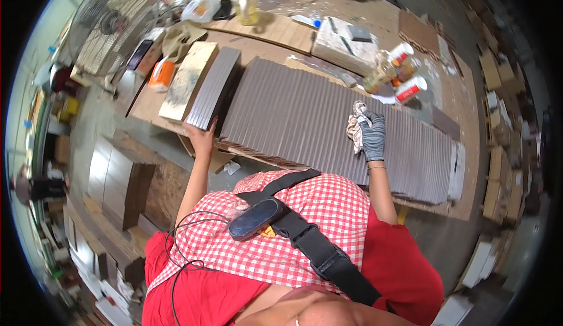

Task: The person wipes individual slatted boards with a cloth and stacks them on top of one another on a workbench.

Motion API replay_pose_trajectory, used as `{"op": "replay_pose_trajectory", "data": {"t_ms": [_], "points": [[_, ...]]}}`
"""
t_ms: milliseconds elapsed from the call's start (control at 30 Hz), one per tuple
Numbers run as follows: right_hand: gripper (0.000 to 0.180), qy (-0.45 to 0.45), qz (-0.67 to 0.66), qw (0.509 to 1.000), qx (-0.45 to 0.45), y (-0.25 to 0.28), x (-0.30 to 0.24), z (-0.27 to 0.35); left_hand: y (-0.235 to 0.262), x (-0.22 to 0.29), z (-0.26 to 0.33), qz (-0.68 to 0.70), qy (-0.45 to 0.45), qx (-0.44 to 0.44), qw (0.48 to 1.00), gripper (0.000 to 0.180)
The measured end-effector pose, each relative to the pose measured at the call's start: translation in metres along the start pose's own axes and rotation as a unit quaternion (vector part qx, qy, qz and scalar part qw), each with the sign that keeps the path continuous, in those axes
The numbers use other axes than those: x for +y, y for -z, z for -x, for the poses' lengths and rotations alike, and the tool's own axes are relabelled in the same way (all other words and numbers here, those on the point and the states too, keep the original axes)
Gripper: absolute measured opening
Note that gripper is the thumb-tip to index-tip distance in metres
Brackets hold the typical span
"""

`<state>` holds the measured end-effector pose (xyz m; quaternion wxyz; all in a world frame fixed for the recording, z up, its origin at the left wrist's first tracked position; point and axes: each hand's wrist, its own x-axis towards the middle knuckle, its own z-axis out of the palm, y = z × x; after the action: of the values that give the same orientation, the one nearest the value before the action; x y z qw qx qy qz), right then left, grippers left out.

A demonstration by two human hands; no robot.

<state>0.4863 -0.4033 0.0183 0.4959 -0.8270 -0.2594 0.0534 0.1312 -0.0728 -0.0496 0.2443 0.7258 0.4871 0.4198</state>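
My left hand (201, 137), bare, grips the near end of a short stack of grey boards (216, 85), with thumb and fingers apart across its end. To the right stretches a long row of narrow grey boards (281, 109), packed edge to edge across the bench. Over its right half is my right hand (374, 138), in a grey striped knit glove, closed on a crumpled, stained rag (355, 127). The rag appears to touch the boards. A pale wooden block (189, 82) lies just left of the short stack.
The workbench (463, 120) also bears an orange-and-white container (162, 75), a lidded jug (245, 6), a white block (346, 44) and several bottles near a red-and-white tube (410, 90). A caged fan (111, 24) stands far left. Stacked panels (111, 179) sit lower left; cartons (498, 167) line the right.
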Motion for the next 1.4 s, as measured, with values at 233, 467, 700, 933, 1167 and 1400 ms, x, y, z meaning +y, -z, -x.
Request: {"op": "replay_pose_trajectory", "data": {"t_ms": [233, 467, 700, 933, 1167, 1400], "points": [[0.029, 0.061, 0.158, 0.982, 0.084, -0.001, 0.025, 0.026, -0.007, 0.012, 0.014, -0.005, -0.057, -0.034, 0.998, 0.077], [0.022, 0.031, 0.125, 0.989, 0.074, -0.002, 0.02, 0.028, -0.002, 0.011, 0.017, -0.036, -0.086, -0.046, 0.995, 0.084], [0.022, 0.03, 0.129, 0.988, 0.076, -0.003, 0.013, 0.025, 0.003, 0.008, 0.018, -0.003, -0.1, -0.054, 0.994, 0.089], [0.022, 0.046, 0.115, 0.988, 0.088, -0.003, 0.017, 0.025, 0.011, 0.014, 0.022, 0.052, -0.152, -0.09, 0.983, 0.074], [0.024, 0.039, 0.118, 0.989, 0.08, 0.001, 0.014, 0.027, 0.005, 0.047, -0.008, 0.073, -0.13, -0.019, 0.989, 0.058], [0.023, 0.047, 0.089, 0.992, 0.074, -0.005, 0.03, 0.025, -0.02, 0.103, -0.025, -0.256, -0.149, -0.131, 0.946, 0.059]]}}
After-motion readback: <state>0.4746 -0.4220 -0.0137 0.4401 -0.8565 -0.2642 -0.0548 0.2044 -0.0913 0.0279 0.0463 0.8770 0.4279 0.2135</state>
